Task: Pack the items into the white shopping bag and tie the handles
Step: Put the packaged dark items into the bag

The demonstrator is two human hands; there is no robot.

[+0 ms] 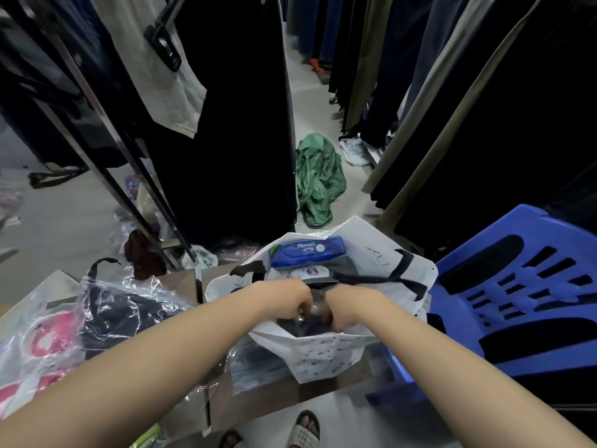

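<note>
The white shopping bag stands open in front of me on a cardboard surface, with black handles stretched across its mouth. Inside the bag lie a blue Phoenix pack and dark folded clothing. My left hand and my right hand meet over the near rim of the bag, fingers curled around the black handle straps. The fingertips are blurred, so the exact grip is hard to make out.
A blue plastic chair stands to the right, touching the bag. Garments in clear plastic wrap lie to the left. Racks of hanging dark clothes line both sides of the aisle. A green cloth lies on the floor.
</note>
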